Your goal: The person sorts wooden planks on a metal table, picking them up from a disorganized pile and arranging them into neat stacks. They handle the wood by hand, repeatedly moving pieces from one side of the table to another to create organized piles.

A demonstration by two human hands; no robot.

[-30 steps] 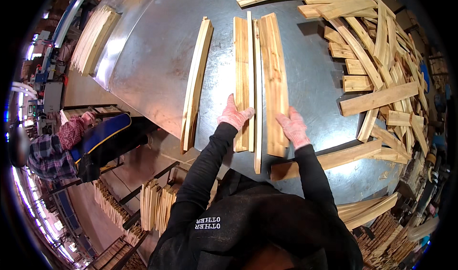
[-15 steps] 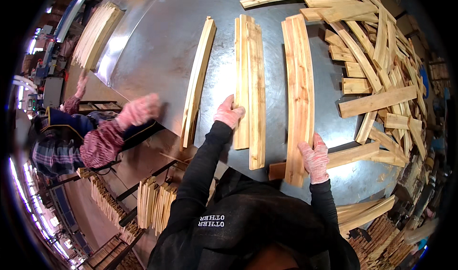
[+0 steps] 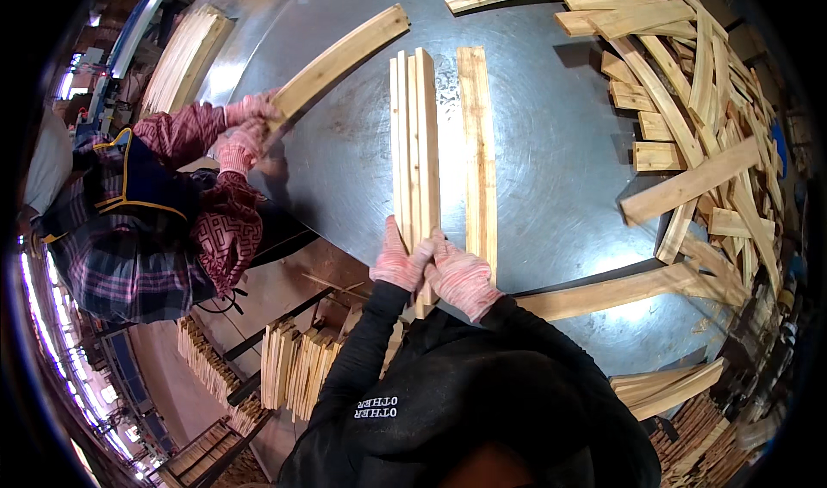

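Both gloved hands close around the near end of a narrow bundle of wooden strips, which stand on edge side by side on the metal table. My left hand grips the bundle's left side, with its thumb toward the middle. On the right side, my right hand presses against the strips, its fingertips meeting the left hand. Just to the right a flat wooden board lies on the table, its near end close to my right hand, which partly hides it.
A co-worker at the left holds a wooden board with both gloved hands. Beyond them stands a neat stack of strips. A jumbled heap of boards covers the table's right side. One long board lies near the front edge.
My right hand has moved left, and both hands now meet on the strips, gathered into a tighter bundle. The strips at the left are gone from their spot; the co-worker now grips a board.
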